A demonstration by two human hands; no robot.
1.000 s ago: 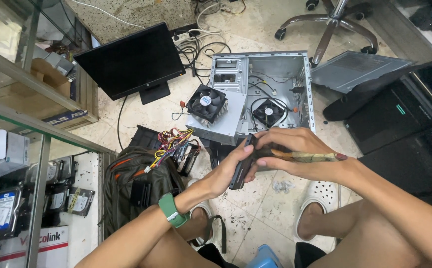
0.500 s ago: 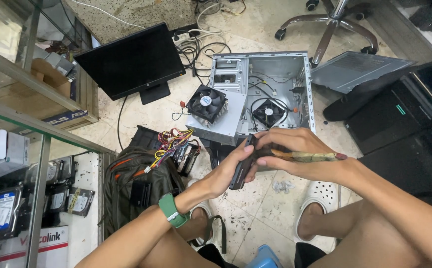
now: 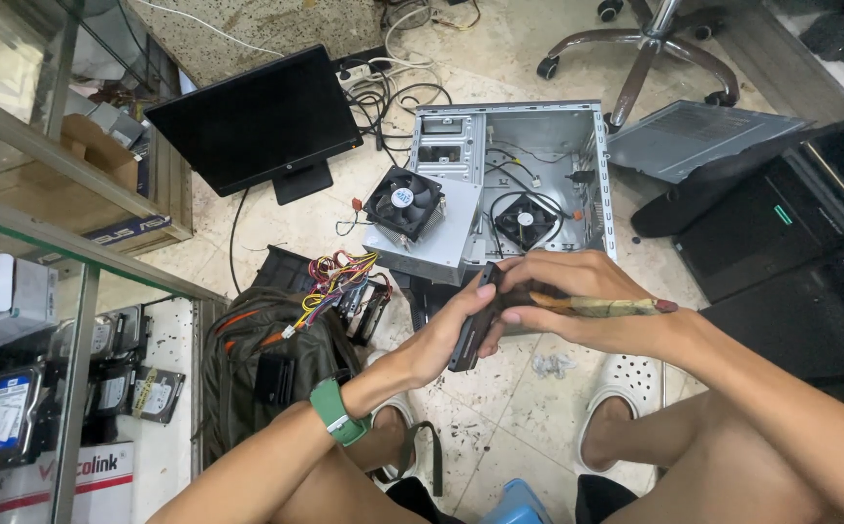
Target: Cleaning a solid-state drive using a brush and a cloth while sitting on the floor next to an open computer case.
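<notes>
Gripping a dark flat part [image 3: 470, 330] in my left hand [image 3: 441, 340]; my right hand [image 3: 567, 296] clasps a brush [image 3: 601, 307]; open computer case [image 3: 558, 136] and cooler fan [image 3: 402, 202] at upper centre.

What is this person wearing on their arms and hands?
Both arms are bare, with no sleeves or gloves showing. The left hand has a green band with a small white patch around its wrist. The right hand and its wrist carry nothing.

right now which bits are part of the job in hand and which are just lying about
In hand: left hand grips a dark flat part; right hand holds a brush against it.

Lying about: open case, cooler fan, monitor, backpack, side panel, chair base.
</notes>
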